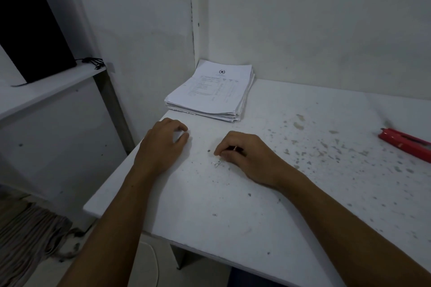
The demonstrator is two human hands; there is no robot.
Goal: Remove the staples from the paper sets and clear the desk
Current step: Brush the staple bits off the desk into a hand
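Left hand (163, 141) is resting on the white, speckled table (233, 205), fingers curled, holding nothing. Paper stack (212, 92) is lying flat in the far corner. Right hand (242, 154) is pinching at small loose staples (216, 163); contents indistinct. Red stapler (405, 141) is lying cut off at the right edge.

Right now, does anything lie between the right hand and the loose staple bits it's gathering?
Nothing visible. The right hand has its fingertips at the staple bits on bare desk; the paper stack sits farther back.
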